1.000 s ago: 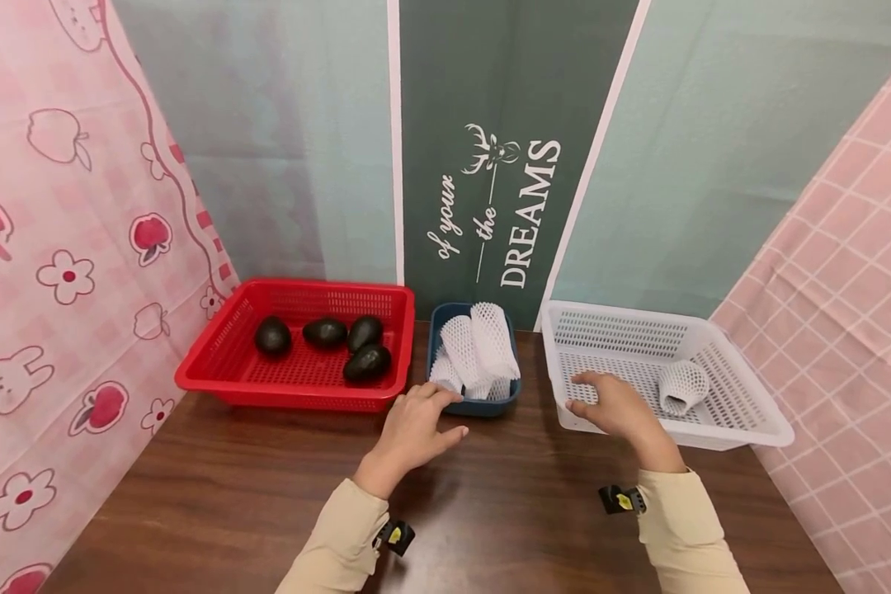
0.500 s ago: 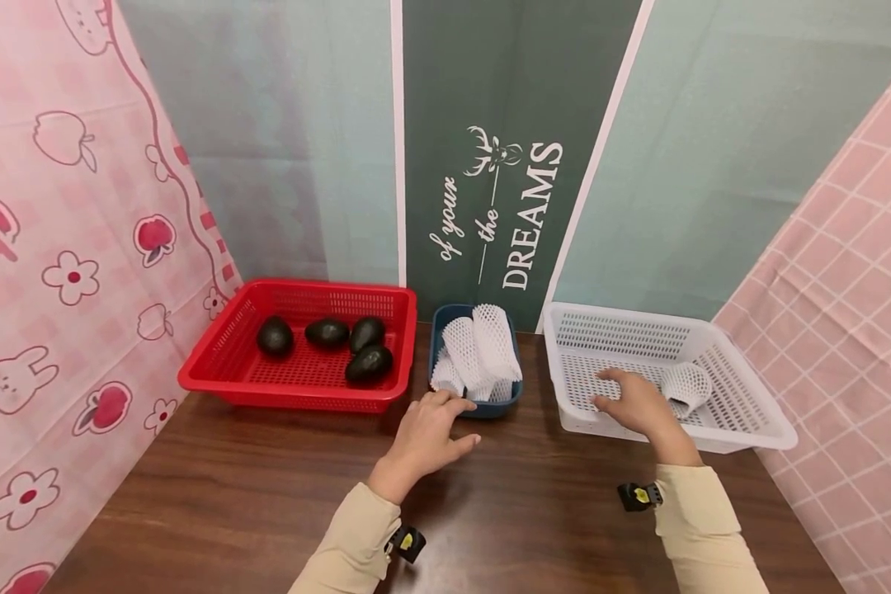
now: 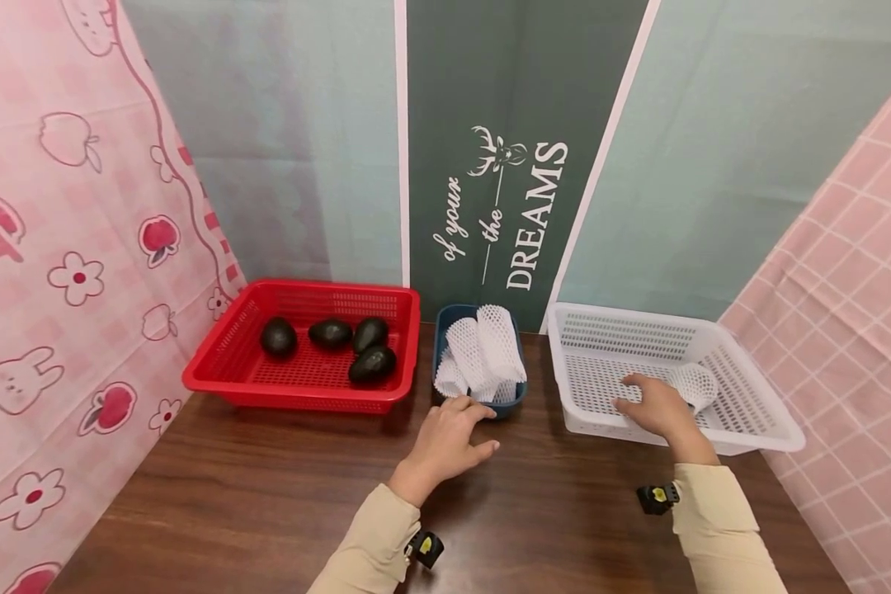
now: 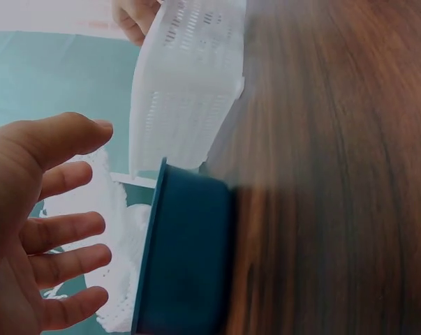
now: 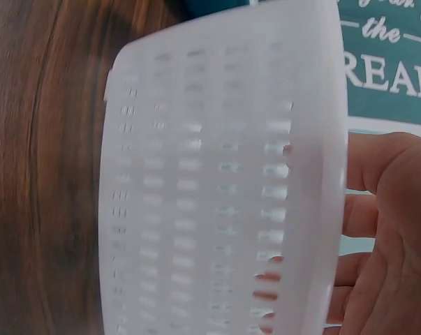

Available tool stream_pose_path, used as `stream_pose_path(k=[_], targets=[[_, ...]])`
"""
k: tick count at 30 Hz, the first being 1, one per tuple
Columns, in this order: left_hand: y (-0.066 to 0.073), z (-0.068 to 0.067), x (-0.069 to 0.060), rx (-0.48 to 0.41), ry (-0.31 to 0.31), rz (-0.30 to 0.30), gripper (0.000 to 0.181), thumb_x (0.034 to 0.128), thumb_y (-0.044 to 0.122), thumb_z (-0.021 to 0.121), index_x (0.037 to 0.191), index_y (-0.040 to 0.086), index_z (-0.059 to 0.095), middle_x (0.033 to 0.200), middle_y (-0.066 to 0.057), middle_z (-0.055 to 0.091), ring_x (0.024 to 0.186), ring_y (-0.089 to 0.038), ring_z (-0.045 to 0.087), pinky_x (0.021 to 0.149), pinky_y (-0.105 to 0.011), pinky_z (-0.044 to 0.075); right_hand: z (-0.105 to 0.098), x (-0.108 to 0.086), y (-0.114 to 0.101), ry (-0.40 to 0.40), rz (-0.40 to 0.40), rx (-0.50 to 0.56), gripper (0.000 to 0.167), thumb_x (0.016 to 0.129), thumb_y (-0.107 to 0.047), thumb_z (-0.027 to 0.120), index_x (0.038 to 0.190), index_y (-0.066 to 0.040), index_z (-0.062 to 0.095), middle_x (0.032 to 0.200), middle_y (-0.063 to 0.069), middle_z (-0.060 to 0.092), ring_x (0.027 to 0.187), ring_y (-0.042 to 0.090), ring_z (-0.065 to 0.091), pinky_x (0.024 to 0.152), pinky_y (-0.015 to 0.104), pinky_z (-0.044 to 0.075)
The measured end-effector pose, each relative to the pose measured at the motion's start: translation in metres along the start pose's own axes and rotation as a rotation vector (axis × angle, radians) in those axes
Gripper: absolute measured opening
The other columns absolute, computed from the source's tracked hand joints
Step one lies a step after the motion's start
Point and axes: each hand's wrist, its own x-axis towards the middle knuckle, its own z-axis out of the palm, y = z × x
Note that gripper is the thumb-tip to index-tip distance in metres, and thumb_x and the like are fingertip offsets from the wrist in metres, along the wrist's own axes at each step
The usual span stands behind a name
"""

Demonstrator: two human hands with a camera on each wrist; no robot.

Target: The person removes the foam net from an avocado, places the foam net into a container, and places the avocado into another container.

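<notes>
My left hand hovers at the front rim of a small blue container, fingers loosely spread and nothing held. White foam net sleeves lie in a pile inside that container. In the left wrist view, the fingers are beside the blue wall, over the sleeves. My right hand reaches over the front rim of a white basket, thumb and fingers apart and nothing between them. Just behind it sits a rounded bundle in foam net, partly hidden by the hand. The basket wall covers some fingers in the right wrist view.
A red basket at the left holds several dark avocados. Behind the containers hangs a green backdrop. Pink cloths bound both sides. Brown wooden table stretches in front.
My right hand has moved rightward over the white basket, closer to the net-wrapped bundle. The left hand has drifted a little right and back along the blue container's front.
</notes>
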Motion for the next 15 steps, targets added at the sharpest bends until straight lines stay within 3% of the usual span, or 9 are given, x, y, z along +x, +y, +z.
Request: stream_pose_path(k=[15], targets=[[0.013,0.010,0.012,0.026,-0.035,0.024,0.035,0.0767,0.040,0.072,0.106,0.020,0.068,0.097,0.004,0.059,0.092,-0.017,0.055,0.069,-0.031,0.042,-0.008,0.008,0.043,-0.004,0.061,-0.039,0.053,0.084,-0.021,0.061,0.117,0.018,0.048,0.108,0.038,0.052,0.094,0.054,0.050,0.075,0.058,0.042]])
